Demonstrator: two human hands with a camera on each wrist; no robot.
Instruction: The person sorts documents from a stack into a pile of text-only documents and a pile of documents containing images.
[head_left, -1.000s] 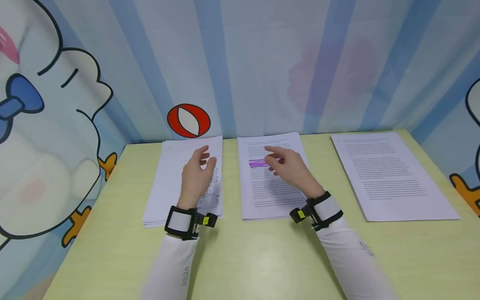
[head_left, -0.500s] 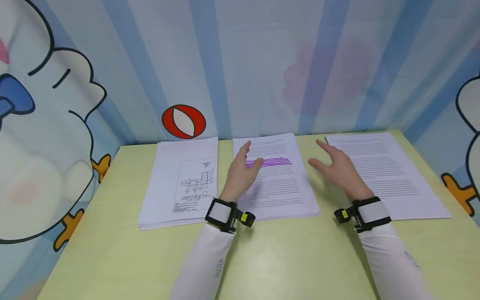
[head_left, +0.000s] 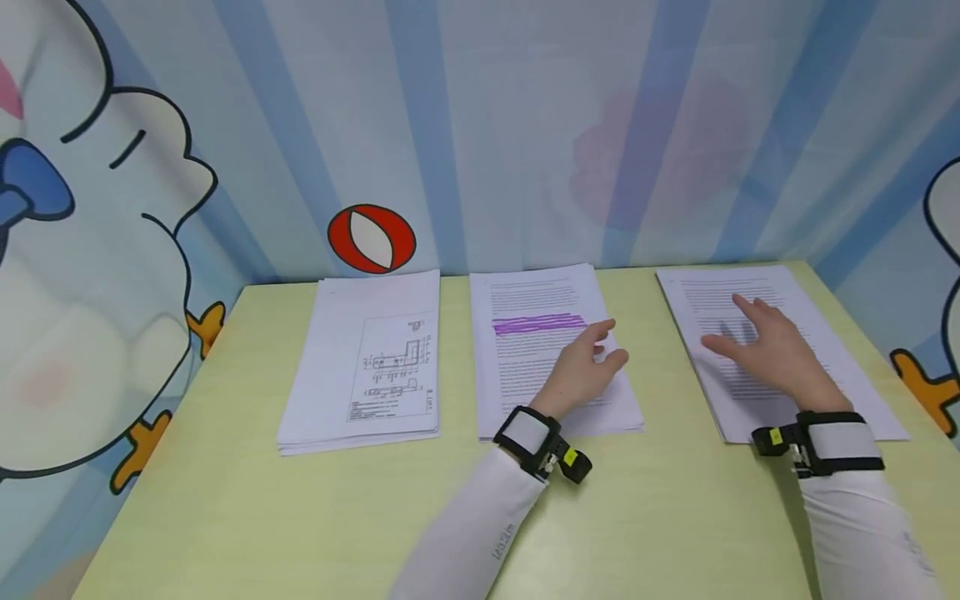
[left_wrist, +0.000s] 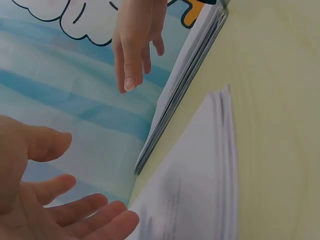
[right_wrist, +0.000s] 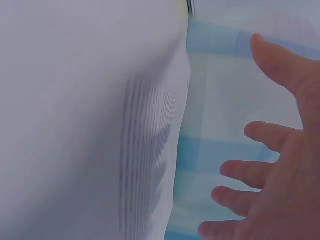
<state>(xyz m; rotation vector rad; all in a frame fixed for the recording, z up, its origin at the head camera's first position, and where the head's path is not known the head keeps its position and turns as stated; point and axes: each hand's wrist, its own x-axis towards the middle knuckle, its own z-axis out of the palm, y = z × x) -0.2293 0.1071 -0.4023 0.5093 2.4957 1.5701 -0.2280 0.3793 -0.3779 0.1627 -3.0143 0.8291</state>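
Note:
Three stacks of printed paper lie along the back of the table. My left hand [head_left: 581, 371] hovers over the lower right part of the middle stack [head_left: 525, 292], whose top sheet carries a purple highlighter stripe. Its fingers are loosely extended and hold nothing, and the left wrist view shows them spread above the paper [left_wrist: 190, 170]. Over the right stack [head_left: 720, 400], which bears plain lines of text, my right hand [head_left: 772, 350] hangs with spread fingers. The right wrist view shows that hand's fingers [right_wrist: 245, 172] apart from the sheet, their shadow falling on the text.
The left paper stack [head_left: 330, 358], topped by a technical drawing, stands away from both hands. Behind the table [head_left: 247, 508] hangs a striped blue cloth [head_left: 510, 150] with cartoon figures. Bare tabletop separates the stacks.
Both hands have swept right: the left from the left stack to the middle one, the right from the middle stack to the right one. The stacks stay in place.

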